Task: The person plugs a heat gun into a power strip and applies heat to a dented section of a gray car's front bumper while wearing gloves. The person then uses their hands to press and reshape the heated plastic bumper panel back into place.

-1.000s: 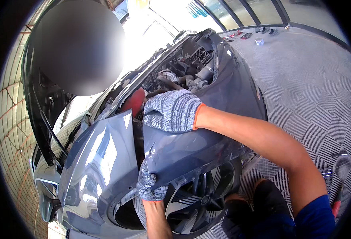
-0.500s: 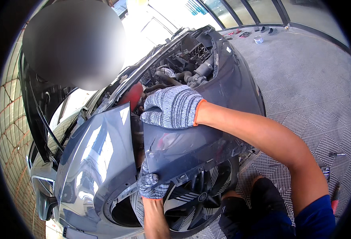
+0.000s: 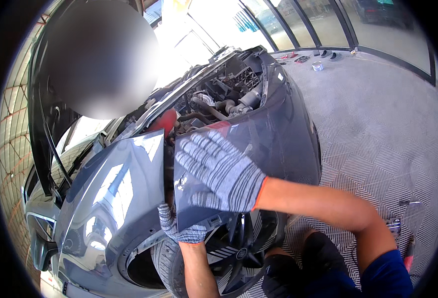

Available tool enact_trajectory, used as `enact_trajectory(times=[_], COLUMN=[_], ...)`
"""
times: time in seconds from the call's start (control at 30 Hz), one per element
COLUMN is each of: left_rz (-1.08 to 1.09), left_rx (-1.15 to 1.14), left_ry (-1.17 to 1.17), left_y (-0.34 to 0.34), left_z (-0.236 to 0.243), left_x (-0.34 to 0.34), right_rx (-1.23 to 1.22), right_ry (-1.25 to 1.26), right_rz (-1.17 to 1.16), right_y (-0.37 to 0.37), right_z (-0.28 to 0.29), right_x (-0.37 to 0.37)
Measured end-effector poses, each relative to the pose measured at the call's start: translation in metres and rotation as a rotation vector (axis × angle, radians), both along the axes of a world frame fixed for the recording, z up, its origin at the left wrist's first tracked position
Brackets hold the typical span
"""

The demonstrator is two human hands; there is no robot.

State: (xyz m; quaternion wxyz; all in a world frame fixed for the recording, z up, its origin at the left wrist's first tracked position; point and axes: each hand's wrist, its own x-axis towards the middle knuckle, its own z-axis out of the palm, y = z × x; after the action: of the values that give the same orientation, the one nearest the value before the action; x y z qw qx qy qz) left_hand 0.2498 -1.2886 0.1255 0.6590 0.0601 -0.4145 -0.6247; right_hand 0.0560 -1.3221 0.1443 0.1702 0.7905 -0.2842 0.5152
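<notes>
Both my hands wear grey-and-black striped knit gloves with orange cuffs. Palm down, my right hand (image 3: 224, 174) lies over the outer face of a dark grey front bumper cover (image 3: 283, 134), near its end. Its fingers are stretched out and it holds nothing; whether it touches the surface I cannot tell. Below, my left hand (image 3: 181, 228) is at the bumper cover's lower corner. One finger points up into the gap beside the glossy grey fender (image 3: 99, 193); the other fingers are partly hidden behind the corner. A narrow vertical gap separates bumper cover and fender.
The engine bay (image 3: 219, 99) is exposed beneath a raised hood (image 3: 42, 114). A wheel (image 3: 241, 253) stands below the bumper cover. A person with a blurred head is across the car. Tools (image 3: 393, 226) lie on the patterned floor at right; a can (image 3: 318, 65) stands farther back.
My right hand has come off the bumper cover's upper edge, down and right, its curled fingers now straightened. My left hand has shifted slightly left, one finger now upright in the gap.
</notes>
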Motion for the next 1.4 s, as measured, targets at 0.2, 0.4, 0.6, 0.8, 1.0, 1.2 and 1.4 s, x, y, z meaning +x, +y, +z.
enact_trajectory(times=[0.2, 0.4, 0.6, 0.8, 1.0, 1.2, 1.4], left_rz=[-0.059, 0.014, -0.092, -0.055, -0.145, -0.005, 0.531], left_rx=[0.005, -0.007, -0.006, 0.087, 0.018, 0.250, -0.133], left_ry=[-0.037, -0.034, -0.068, -0.008, -0.042, -0.125, -0.815], left_y=[-0.005, -0.008, -0.009, -0.001, -0.006, -0.015, -0.050], left_z=[0.000, -0.002, -0.001, 0.006, 0.019, 0.033, 0.016], left_x=[-0.002, 0.002, -0.002, 0.002, -0.002, 0.006, 0.020], right_rx=[0.052, 0.017, 0.044, 0.021, -0.071, 0.232, 0.261], right_ry=[-0.014, 0.088, 0.000, 0.059, -0.070, -0.051, -0.101], right_rz=[0.152, 0.142, 0.098, 0.155, 0.034, -0.034, -0.046], right_y=[0.037, 0.039, 0.011, 0.031, 0.010, -0.050, -0.050], right_z=[-0.033, -0.056, -0.008, -0.038, 0.010, 0.057, 0.060], right_x=[0.013, 0.005, 0.005, 0.015, -0.009, -0.007, -0.007])
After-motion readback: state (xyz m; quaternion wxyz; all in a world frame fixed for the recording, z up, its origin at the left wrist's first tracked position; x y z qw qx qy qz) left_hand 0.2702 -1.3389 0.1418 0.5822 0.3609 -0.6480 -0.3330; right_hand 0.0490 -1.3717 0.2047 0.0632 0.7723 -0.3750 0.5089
